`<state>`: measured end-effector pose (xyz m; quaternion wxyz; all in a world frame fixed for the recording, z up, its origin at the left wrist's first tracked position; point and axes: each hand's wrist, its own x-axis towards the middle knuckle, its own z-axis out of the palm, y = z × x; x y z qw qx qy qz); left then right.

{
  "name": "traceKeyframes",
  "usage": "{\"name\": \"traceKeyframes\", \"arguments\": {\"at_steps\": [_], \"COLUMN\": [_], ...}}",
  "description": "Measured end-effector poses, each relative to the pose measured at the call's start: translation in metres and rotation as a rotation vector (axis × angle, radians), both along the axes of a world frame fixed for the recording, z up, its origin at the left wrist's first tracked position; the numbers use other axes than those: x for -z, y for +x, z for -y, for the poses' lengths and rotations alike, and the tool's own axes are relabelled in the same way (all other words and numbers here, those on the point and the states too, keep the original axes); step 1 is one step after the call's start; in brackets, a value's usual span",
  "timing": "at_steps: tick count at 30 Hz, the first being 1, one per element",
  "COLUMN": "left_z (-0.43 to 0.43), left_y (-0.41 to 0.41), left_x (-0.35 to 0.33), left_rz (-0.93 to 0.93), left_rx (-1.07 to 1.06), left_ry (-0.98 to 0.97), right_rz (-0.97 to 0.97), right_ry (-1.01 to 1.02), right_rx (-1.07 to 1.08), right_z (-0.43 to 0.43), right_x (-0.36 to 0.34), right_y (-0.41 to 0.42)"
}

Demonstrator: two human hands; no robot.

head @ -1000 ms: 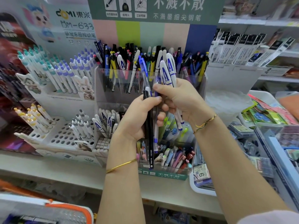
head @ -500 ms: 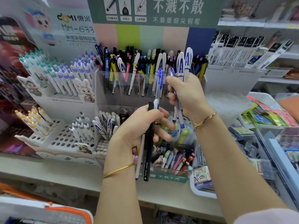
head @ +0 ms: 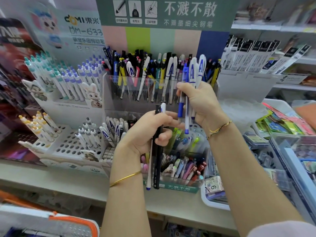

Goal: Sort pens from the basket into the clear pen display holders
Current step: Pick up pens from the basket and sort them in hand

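Clear upper holder (head: 109, 100) packed with mixed pens (head: 144, 74), upright.

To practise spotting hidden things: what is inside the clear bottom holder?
Pastel and red pens show inside the bottom holder; the left hand and its black pen hide its left end.

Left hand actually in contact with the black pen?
Touching. Head view: the left hand curls its fingers round the black pen, gripping it alongside a white pen.
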<state>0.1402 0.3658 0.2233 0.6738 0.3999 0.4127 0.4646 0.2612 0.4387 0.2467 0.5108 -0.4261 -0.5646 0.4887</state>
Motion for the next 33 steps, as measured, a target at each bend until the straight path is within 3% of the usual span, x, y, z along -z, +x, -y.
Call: {"name": "traceKeyframes", "arguments": {"at_steps": [3,7,11,16,21,23,27,33], "left_z": [-0.003,-0.011,-0.016,-0.026,-0.032,-0.031,-0.027,-0.025], "left_y": [-0.002,-0.004,-0.007,-0.009,-0.011,-0.007,0.0,0.002], "left_x": [0.001,0.001,0.002,0.004,0.004,0.001,-0.002,-0.004], "left_rz": [0.068,0.3,0.579,0.738,0.662,0.518,0.24,0.218], "left_rx": [-0.185,-0.4,-0.526,-0.651,-0.787,-0.882,-0.956,-0.843], "left_ry": [-0.029,-0.049,-0.062,-0.041,-0.053,-0.043,-0.027,0.086], "right_rz": [0.041,-0.026,0.134,0.214,0.371,0.402,0.338,0.238], "right_ry": [0.014,-0.156,-0.092,-0.07,-0.104,-0.104,-0.087,-0.085], "right_rx": [-0.029,-0.206,-0.295,-0.347,-0.489,-0.52,-0.493,-0.425], "right_z": [0.002,0.016,0.027,0.037,0.041,0.041,0.041,0.037], "right_x": [-0.004,-0.005,0.0,0.006,0.005,0.006,0.01,0.014], "right_y": [0.006,0.006,0.006,0.002,0.004,0.001,-0.004,-0.004]}}
